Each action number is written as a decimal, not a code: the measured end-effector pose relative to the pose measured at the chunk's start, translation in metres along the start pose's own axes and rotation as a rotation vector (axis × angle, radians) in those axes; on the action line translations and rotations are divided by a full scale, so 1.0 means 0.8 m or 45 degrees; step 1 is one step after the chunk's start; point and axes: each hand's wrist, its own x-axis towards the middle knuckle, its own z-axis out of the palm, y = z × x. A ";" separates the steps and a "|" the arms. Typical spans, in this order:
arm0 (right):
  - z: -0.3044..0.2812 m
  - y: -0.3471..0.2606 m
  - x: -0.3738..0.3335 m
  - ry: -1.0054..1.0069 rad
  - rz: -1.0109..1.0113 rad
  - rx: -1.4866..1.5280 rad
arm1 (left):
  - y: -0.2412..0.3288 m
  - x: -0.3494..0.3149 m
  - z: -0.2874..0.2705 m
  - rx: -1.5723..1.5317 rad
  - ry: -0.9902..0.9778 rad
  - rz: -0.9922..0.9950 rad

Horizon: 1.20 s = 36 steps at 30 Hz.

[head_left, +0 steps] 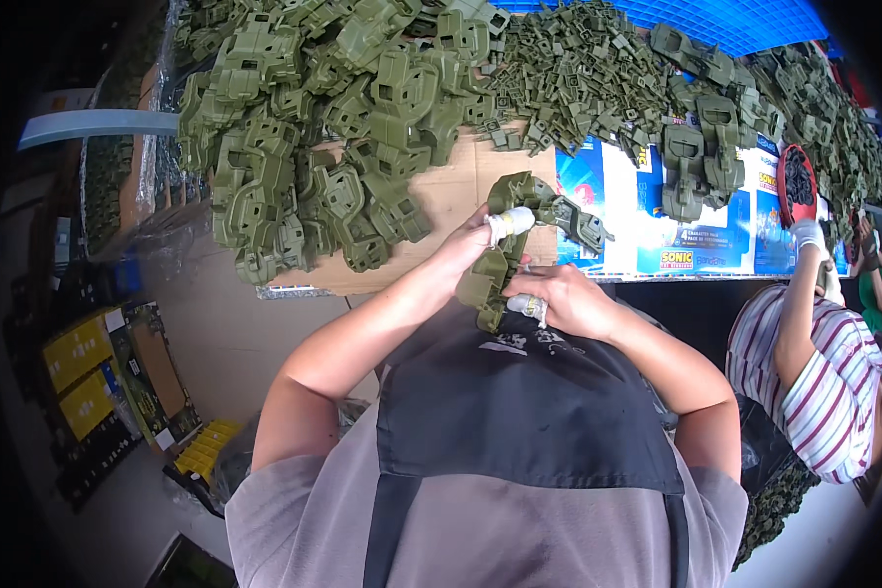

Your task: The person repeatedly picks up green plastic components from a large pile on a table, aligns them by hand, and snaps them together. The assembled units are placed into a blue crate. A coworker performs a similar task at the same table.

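Observation:
Both of my hands hold one olive-green moulded plastic vehicle-body-like part upright over the table's front edge, close to my apron. My left hand is closed round its upper left side, a finger wrapped in white covering. Lower down on the right, my right hand is closed against the part, also with a white-wrapped finger. What the right fingertips press on is hidden. Just beyond my hands, a darker green part lies on the cardboard, partly behind the held one.
A large heap of green moulded parts covers the table's left. Small green pieces are piled at the back middle. Larger parts stand to the right. Beside me a co-worker in a striped shirt holds a red basket of dark pieces.

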 end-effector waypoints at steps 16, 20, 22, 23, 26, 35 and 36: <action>0.013 0.027 0.006 -0.214 0.043 0.247 | -0.011 -0.014 -0.010 -0.161 0.057 -0.003; -0.029 0.080 -0.018 0.212 0.142 0.532 | 0.007 0.006 -0.027 -0.213 -0.020 0.173; -0.002 0.128 -0.043 0.593 0.389 -0.548 | 0.010 0.013 -0.045 -0.071 -0.019 0.338; 0.012 0.152 -0.053 0.466 0.501 -0.576 | 0.013 0.021 -0.056 -0.038 -0.016 0.360; 0.041 0.183 -0.065 0.664 0.555 -0.268 | 0.030 0.021 -0.053 0.065 0.067 0.444; 0.061 0.069 0.015 0.871 0.348 1.199 | 0.009 0.028 -0.030 0.294 0.261 0.953; 0.054 0.055 0.016 0.848 0.316 1.123 | 0.005 0.030 -0.026 0.276 0.322 1.075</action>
